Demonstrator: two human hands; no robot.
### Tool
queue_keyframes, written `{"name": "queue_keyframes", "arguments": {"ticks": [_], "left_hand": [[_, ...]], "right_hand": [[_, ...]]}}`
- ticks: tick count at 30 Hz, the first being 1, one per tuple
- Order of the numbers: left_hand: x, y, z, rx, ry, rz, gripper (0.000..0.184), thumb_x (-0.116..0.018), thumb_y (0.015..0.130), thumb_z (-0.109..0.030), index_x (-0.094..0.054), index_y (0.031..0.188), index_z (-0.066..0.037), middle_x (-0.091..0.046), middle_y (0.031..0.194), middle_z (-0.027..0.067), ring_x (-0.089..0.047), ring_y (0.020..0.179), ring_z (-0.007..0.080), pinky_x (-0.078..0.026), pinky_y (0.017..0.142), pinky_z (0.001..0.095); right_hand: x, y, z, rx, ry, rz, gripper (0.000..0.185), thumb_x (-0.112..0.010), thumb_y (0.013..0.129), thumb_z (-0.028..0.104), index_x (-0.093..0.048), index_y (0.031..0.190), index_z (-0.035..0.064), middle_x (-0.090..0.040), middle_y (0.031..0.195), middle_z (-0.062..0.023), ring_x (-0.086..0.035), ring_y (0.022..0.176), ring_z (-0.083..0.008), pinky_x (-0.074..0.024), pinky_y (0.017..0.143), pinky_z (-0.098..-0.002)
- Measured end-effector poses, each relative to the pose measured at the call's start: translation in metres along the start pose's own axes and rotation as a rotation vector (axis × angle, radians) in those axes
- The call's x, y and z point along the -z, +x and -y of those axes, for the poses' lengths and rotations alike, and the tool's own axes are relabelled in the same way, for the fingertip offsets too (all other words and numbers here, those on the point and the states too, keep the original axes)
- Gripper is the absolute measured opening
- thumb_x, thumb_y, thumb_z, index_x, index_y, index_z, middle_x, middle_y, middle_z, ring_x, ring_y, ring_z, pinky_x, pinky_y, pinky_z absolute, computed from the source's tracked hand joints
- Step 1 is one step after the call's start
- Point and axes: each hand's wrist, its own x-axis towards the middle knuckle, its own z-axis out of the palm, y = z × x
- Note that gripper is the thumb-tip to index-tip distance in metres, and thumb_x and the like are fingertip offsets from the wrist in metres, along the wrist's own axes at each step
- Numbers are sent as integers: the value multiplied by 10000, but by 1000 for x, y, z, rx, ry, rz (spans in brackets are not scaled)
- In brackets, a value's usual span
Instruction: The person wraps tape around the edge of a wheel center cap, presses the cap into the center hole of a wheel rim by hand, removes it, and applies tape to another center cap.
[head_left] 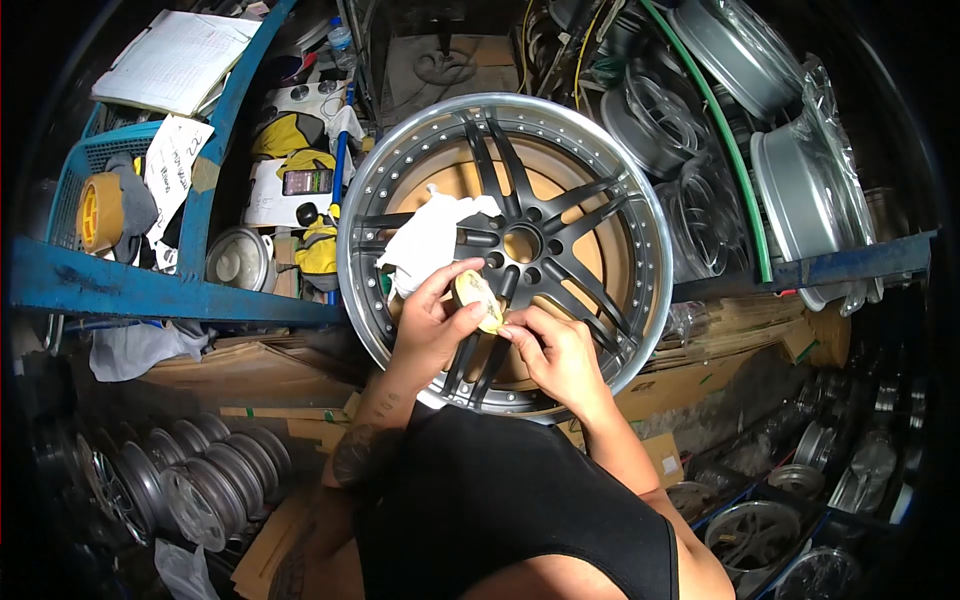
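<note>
My left hand (pixel 435 318) grips a small roll of yellow tape (pixel 478 300) between thumb and fingers, tilted over the wheel. At the roll's lower edge, the thumb and forefinger of my right hand (pixel 558 355) pinch together on the tape. Below both hands lies a large wheel rim (pixel 652 255) with dark twin spokes, a polished lip and small bolts around its ring. A crumpled white cloth (pixel 430 238) rests on the spokes just beyond my left hand. The fine detail of the roll's face is hard to make out.
A blue shelf (pixel 150 290) at left carries a blue basket (pixel 85 165), brown tape (pixel 100 212) and papers (pixel 175 60). Yellow-black gloves (pixel 318 240) and a phone (pixel 307 182) lie beside the wheel. Wrapped rims (pixel 805 180) fill the right rack; more rims (pixel 205 490) stand lower left.
</note>
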Motion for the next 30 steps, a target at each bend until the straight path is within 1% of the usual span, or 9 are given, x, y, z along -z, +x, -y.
{"name": "queue_keyframes", "arguments": {"ticks": [3, 9, 12, 15, 18, 19, 23, 28, 30], "left_hand": [[-6, -3, -11, -29, 46, 56, 575, -723, 960, -27, -475, 1476, 21, -663, 1176, 92, -669, 1062, 150, -544, 959, 306], [-8, -6, -15, -34, 2, 79, 600, -742, 936, -10, -459, 1464, 18, -664, 1175, 113, -674, 1106, 186, -543, 988, 339], [-8, -6, -13, -69, 16, 101, 561, -729, 955, -50, -473, 1449, 20, -659, 1175, 110, -671, 1113, 194, -536, 1003, 344], [-6, -4, -6, 9, -63, 43, 467, -660, 1011, -101, -493, 1432, 13, -652, 1181, 112, -671, 1108, 192, -552, 985, 343], [-7, -1, 1, 110, -169, -27, 440, -554, 1064, -175, -475, 1447, 27, -627, 1271, 163, -669, 1154, 233, -564, 1011, 385], [-8, 0, 4, 95, -150, -53, 412, -487, 1106, -208, -481, 1452, 16, -638, 1246, 152, -680, 1125, 226, -584, 980, 397], [-6, 2, 10, 133, -146, -81, 405, -454, 1125, -223, -482, 1459, 5, -643, 1232, 133, -681, 1118, 218, -592, 964, 402], [-6, 2, 9, 187, -92, -83, 431, -431, 1137, -237, -460, 1511, -26, -634, 1233, 110, -671, 1133, 195, -594, 957, 392], [-5, 2, 9, 188, -50, -62, 442, -470, 1123, -214, -453, 1529, -38, -631, 1233, 97, -665, 1128, 180, -595, 951, 380]], "right_hand": [[-4, -5, -4, -1, 74, -20, 116, -743, 947, 162, -746, 1003, 61, -741, 809, -137, -724, 680, -318, -556, 631, -385], [-2, -6, -9, 10, 91, -27, 114, -741, 952, 137, -745, 1012, 40, -760, 854, -133, -737, 694, -294, -561, 638, -358], [-3, -8, -12, 25, 111, -28, 119, -742, 954, 136, -748, 1018, 36, -758, 850, -136, -738, 682, -275, -556, 626, -354], [-4, -8, -9, 32, 140, -49, 130, -750, 951, 145, -753, 1022, 36, -753, 832, -138, -716, 624, -251, -534, 586, -352], [-1, -6, -6, 26, 99, -56, 155, -764, 943, 167, -757, 1025, 35, -741, 796, -137, -673, 554, -231, -503, 543, -349], [0, -4, -7, 17, 93, -53, 165, -768, 940, 177, -757, 1023, 36, -735, 779, -137, -658, 534, -225, -494, 533, -347], [-1, -2, -8, -30, 90, -25, 199, -772, 936, 221, -758, 1024, 43, -709, 714, -133, -631, 503, -217, -482, 523, -341], [1, 2, -1, -98, 67, 33, 195, -751, 950, 237, -749, 988, 45, -667, 658, -136, -618, 501, -231, -462, 519, -359], [2, 3, -1, -115, 65, 53, 196, -744, 955, 236, -742, 973, 40, -647, 639, -138, -608, 501, -237, -453, 518, -367]]}}
